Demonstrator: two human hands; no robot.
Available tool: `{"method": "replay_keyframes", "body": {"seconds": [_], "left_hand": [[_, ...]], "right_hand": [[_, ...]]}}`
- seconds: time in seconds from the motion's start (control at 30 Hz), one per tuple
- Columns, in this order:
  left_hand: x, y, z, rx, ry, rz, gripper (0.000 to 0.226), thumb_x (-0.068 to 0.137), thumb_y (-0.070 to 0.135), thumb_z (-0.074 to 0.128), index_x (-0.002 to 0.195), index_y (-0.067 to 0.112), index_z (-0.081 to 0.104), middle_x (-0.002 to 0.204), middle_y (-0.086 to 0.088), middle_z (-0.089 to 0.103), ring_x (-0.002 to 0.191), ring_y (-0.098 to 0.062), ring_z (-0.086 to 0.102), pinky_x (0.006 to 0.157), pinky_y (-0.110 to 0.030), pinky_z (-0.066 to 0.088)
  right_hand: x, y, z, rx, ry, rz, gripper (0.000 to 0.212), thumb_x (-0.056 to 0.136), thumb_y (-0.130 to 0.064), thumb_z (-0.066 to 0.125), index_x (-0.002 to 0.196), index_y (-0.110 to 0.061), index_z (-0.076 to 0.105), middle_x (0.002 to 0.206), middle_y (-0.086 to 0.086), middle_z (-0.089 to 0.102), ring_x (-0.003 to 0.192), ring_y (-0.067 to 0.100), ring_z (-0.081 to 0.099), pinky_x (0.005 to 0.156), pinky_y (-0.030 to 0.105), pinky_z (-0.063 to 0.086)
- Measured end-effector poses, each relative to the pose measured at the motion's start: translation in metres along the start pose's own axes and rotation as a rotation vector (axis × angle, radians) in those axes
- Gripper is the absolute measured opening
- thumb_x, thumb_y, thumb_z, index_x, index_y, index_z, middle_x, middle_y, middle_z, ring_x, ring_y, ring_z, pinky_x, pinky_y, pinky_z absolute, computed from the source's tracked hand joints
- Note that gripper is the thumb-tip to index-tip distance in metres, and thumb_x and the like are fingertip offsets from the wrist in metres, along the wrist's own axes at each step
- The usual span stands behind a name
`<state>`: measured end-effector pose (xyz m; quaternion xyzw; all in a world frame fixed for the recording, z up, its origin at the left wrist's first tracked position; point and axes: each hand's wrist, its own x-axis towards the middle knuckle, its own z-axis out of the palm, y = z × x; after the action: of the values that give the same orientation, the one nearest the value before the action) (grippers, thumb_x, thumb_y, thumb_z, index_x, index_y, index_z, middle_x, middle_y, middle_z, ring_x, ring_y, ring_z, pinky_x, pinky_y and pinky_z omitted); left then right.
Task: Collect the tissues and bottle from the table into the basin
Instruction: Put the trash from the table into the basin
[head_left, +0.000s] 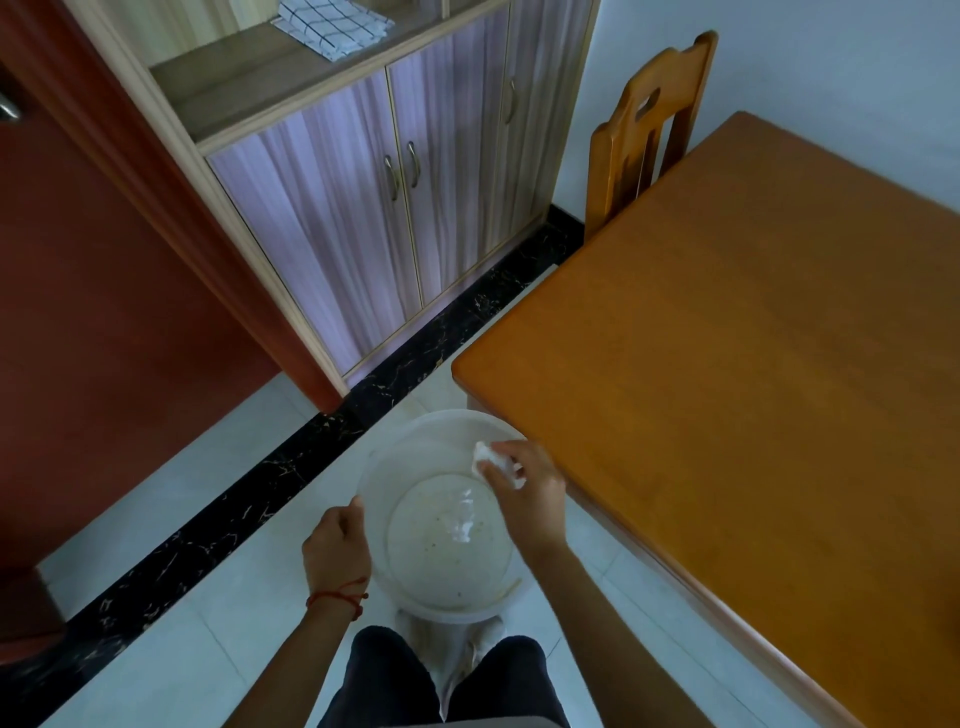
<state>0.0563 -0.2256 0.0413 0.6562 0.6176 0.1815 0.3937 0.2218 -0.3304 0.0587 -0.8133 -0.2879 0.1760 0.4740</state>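
Tissue (491, 457), crumpled and white, is sitting pinched in my right hand (524, 488) directly over the basin (379, 467), ready for dropping in. I'm closing my left hand (337, 540) on the rim, steadying the basin beside the desk (727, 364). No bottle is showing.

No readable text, labels or numbers anywhere.

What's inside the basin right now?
The basin holds something clear and crinkled, hard to identify, plus specks on its floor. The right hand holds a tissue above it, hiding part of the far wall. No bottle is clearly visible.
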Motion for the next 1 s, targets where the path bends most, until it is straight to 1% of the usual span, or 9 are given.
{"method": "replay_keyframes", "body": {"seconds": [0.13,0.23,0.43,0.53,0.67,0.77,0.83,0.93,1.0], "left_hand": [[-0.005,0.003,-0.001,-0.001,0.005,0.019,0.035,0.094,0.018,0.042,0.066,0.001,0.052,0.064,-0.013,0.053,0.063,-0.027,0.047,0.059,-0.029,0.029],[-0.007,0.004,-0.003,-0.009,-0.003,0.013,0.036,0.094,0.019,0.043,0.063,0.003,0.050,0.059,-0.009,0.050,0.062,-0.026,0.045,0.053,-0.029,0.028],[-0.008,0.009,-0.003,-0.023,-0.037,0.051,0.035,0.094,0.019,0.044,0.064,0.002,0.050,0.063,-0.014,0.053,0.063,-0.026,0.047,0.061,-0.030,0.034],[-0.006,0.012,-0.003,-0.031,-0.072,0.070,0.036,0.094,0.018,0.044,0.062,0.003,0.049,0.061,-0.013,0.052,0.061,-0.026,0.047,0.059,-0.029,0.034],[0.002,0.012,-0.003,-0.035,-0.123,0.118,0.041,0.093,0.014,0.046,0.052,0.010,0.042,0.054,-0.006,0.047,0.059,-0.025,0.045,0.052,-0.026,0.033],[0.012,0.012,-0.004,-0.022,-0.170,0.161,0.041,0.092,0.013,0.046,0.052,0.012,0.040,0.053,-0.006,0.046,0.058,-0.025,0.044,0.051,-0.024,0.032],[0.020,0.014,-0.004,-0.021,-0.209,0.190,0.038,0.092,0.010,0.046,0.054,0.009,0.041,0.058,-0.009,0.050,0.062,-0.025,0.045,0.054,-0.029,0.032],[0.034,0.015,-0.008,0.003,-0.270,0.256,0.033,0.092,0.012,0.047,0.059,0.005,0.044,0.064,-0.013,0.053,0.064,-0.025,0.047,0.057,-0.031,0.031],[0.047,0.014,-0.011,0.022,-0.320,0.288,0.033,0.092,0.016,0.048,0.062,0.003,0.049,0.066,-0.015,0.056,0.065,-0.026,0.049,0.057,-0.030,0.032]], "right_hand": [[-0.014,0.005,0.007,-0.066,-0.171,0.040,0.051,0.077,-0.041,0.069,0.122,-0.023,0.055,0.127,-0.001,0.058,0.115,0.013,0.050,0.101,0.031,0.039],[-0.018,0.012,-0.001,-0.185,-0.171,-0.031,0.060,0.074,-0.046,0.069,0.126,-0.019,0.053,0.132,0.003,0.057,0.123,0.021,0.048,0.108,0.039,0.034],[-0.023,0.019,-0.029,-0.350,0.049,-0.083,0.044,0.083,-0.037,0.062,0.121,-0.015,0.057,0.129,0.008,0.057,0.120,0.028,0.050,0.102,0.041,0.029],[-0.031,0.025,-0.040,-0.315,0.131,0.012,0.039,0.088,-0.033,0.056,0.124,-0.017,0.054,0.132,0.006,0.055,0.121,0.026,0.047,0.101,0.036,0.029],[-0.052,0.034,-0.048,-0.233,0.188,0.187,0.037,0.091,-0.034,0.050,0.126,-0.022,0.051,0.130,0.003,0.054,0.114,0.020,0.052,0.090,0.032,0.043],[-0.066,0.038,-0.042,-0.138,0.228,0.329,0.033,0.092,-0.034,0.047,0.122,-0.022,0.055,0.116,0.002,0.062,0.091,0.015,0.061,0.074,0.029,0.051],[-0.074,0.037,-0.036,-0.065,0.271,0.416,0.030,0.092,-0.033,0.047,0.116,-0.020,0.061,0.099,-0.003,0.069,0.079,0.003,0.061,0.064,0.016,0.048],[-0.085,0.029,-0.025,0.031,0.353,0.486,0.022,0.091,-0.028,0.051,0.103,-0.023,0.068,0.078,-0.025,0.063,0.074,-0.014,0.059,0.054,0.004,0.043],[-0.093,0.023,-0.014,0.084,0.424,0.532,0.018,0.089,-0.026,0.054,0.099,-0.024,0.069,0.078,-0.027,0.063,0.072,-0.015,0.059,0.056,0.005,0.043]]}}
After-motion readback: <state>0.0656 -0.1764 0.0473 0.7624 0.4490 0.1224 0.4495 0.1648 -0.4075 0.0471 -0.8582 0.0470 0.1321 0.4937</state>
